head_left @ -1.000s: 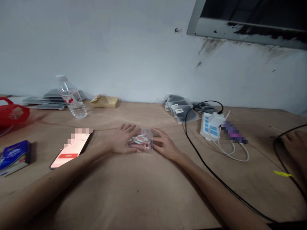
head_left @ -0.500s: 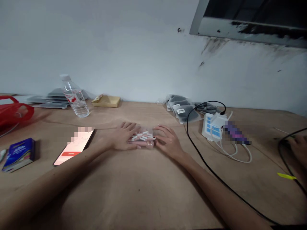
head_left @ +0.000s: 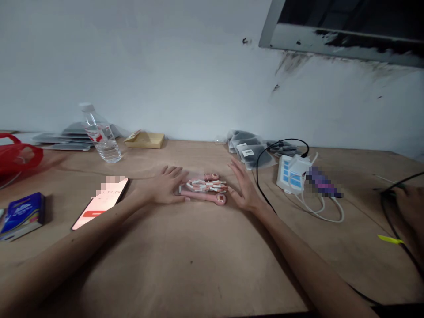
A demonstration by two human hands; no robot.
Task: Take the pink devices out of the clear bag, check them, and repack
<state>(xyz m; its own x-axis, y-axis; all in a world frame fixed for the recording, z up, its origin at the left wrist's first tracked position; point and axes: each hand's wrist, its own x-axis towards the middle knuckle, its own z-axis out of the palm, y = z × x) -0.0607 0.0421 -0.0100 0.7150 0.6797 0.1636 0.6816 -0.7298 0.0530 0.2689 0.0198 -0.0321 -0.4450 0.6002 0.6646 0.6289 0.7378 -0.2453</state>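
A jump rope with two pink handles [head_left: 202,195] and a bundle of white and pink beaded cord [head_left: 207,185] lies on the table between my hands. Its left part is under or inside a clear plastic bag [head_left: 194,176]; the right handle ends stick out past the film. My left hand [head_left: 167,185] rests flat on the bag's left end, fingers stretched out and thumb by the lower handle. At the right end, my right hand [head_left: 245,187] is spread open, with its thumb near the beads; whether it touches them I cannot tell.
A phone [head_left: 102,201], a blue tissue pack [head_left: 23,214], a water bottle [head_left: 104,141] and a red bag [head_left: 20,154] are on the left. Behind sit a cardboard tray [head_left: 145,140] and grey packets [head_left: 250,150]. On the right are a power strip [head_left: 289,174], cables and another person's hand [head_left: 409,203].
The handle ends and beaded cord now reach further right, out of the film. My right hand has moved right and its fingers have spread. My left hand stays at the left end.
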